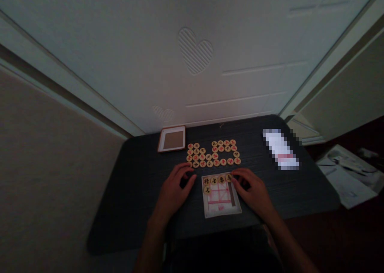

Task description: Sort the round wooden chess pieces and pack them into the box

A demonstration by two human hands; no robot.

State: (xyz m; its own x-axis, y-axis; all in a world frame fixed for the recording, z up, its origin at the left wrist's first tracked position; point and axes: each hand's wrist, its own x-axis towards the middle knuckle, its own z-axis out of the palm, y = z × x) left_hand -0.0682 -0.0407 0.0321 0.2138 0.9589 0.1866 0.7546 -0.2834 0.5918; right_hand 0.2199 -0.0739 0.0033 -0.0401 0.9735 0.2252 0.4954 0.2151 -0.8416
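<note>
My right hand (250, 189) has its thumb and index finger closed at the edge of a round xiangqi piece (228, 178), the rightmost of a short row. That row lies along the top of a shallow box tray (221, 215) with a red-lined sheet inside; one more piece (207, 190) sits below the row's left end. My left hand (175, 189) rests on the table, thumb apart from the fingers. Its fingertips reach the lower left corner of a larger group of xiangqi pieces (202, 157), marked in red and black, and partly cover a piece there.
A brown-rimmed box lid (162, 148) lies at the back left of the dark table (129, 193). At the right is a blurred-out bright object (280, 149). A white panel with raised hearts (196, 51) stands behind the table. Papers or packets (348, 177) lie beyond the right edge.
</note>
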